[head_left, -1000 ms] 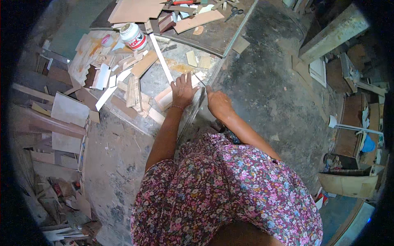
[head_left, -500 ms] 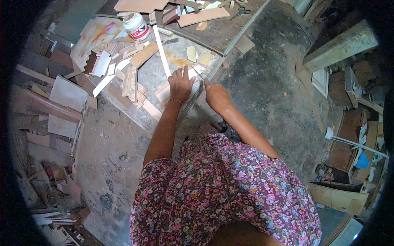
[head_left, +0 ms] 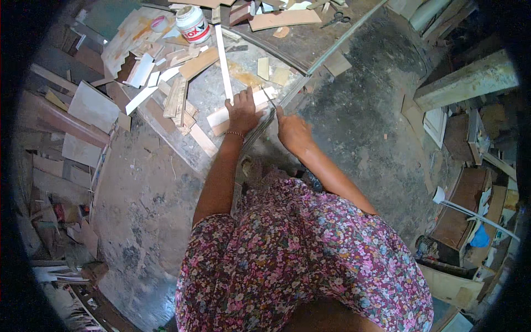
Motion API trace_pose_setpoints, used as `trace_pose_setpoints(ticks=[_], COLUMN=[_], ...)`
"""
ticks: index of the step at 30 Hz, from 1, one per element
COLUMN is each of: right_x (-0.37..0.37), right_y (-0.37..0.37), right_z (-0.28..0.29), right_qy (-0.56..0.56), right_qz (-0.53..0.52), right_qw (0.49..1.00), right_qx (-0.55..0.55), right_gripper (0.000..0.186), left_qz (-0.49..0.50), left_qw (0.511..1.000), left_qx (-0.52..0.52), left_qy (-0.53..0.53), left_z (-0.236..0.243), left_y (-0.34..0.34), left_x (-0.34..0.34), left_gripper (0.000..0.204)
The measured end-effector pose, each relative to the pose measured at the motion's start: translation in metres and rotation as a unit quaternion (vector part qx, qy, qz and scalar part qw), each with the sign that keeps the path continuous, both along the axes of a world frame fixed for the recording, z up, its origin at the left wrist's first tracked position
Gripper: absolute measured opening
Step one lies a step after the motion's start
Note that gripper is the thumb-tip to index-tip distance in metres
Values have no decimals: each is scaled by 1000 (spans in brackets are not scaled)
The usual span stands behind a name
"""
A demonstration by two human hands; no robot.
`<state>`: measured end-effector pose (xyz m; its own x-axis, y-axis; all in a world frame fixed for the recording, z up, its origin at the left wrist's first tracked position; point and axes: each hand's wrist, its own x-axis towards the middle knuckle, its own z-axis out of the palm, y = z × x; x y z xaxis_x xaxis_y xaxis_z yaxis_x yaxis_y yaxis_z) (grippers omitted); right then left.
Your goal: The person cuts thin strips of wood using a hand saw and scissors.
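My left hand [head_left: 242,113] lies across a short pale wooden strip [head_left: 218,120], holding it down on the worktop with its fingers bent over it. The strip's far end [head_left: 264,96] comes out on the right of that hand, near the worktop edge. My right hand [head_left: 294,133] is closed around the handle of a thin, dark-bladed tool [head_left: 269,98]. Its blade crosses the strip's right end; the exact kind of tool is too small to tell. A long narrow white strip [head_left: 223,63] runs from the back to beside my left fingertips.
Wood offcuts [head_left: 176,105] lie scattered left of my hands. A white tub [head_left: 192,25] stands open behind them. Scissors [head_left: 337,20] and more scraps lie on a raised board at the back. A thick wooden post [head_left: 467,83] juts in at the right.
The whole view has shifted slightly, with the worktop's things now higher and further right. My hands stay at the wooden strip, the blade still across its right end.
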<state>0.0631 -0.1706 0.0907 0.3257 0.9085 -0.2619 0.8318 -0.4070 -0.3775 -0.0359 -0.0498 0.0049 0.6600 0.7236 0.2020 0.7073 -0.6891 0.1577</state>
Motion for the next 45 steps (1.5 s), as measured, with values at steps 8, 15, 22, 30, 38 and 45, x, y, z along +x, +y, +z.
trace_pose_setpoints(ticks=[8,15,22,30,38,45], right_x=[3,0,2,1,0,-3], right_y=[3,3,11,13,26,7], right_z=[-7,-6,-9,-6,-6,5], right_qy=[-31,-62,-35,-18,-1,-31], right_qz=[15,33,38,2,8,40], right_qw=[999,998,998,1000,1000,998], right_qx=[6,2,-30,6,14,-24], right_gripper=[42,42,40,35,31,30], left_qz=[109,279,257,249,206,253], left_qw=[993,959,964,968,975,961], left_qx=[-29,-55,-57,-20,-48,-76], left_qy=[-22,-7,19,-14,70,78], left_z=[2,1,-10,-10,-11,-35], left_y=[12,14,18,15,19,30], left_x=[18,47,44,47,45,36], left_gripper=[39,40,41,34,27,27])
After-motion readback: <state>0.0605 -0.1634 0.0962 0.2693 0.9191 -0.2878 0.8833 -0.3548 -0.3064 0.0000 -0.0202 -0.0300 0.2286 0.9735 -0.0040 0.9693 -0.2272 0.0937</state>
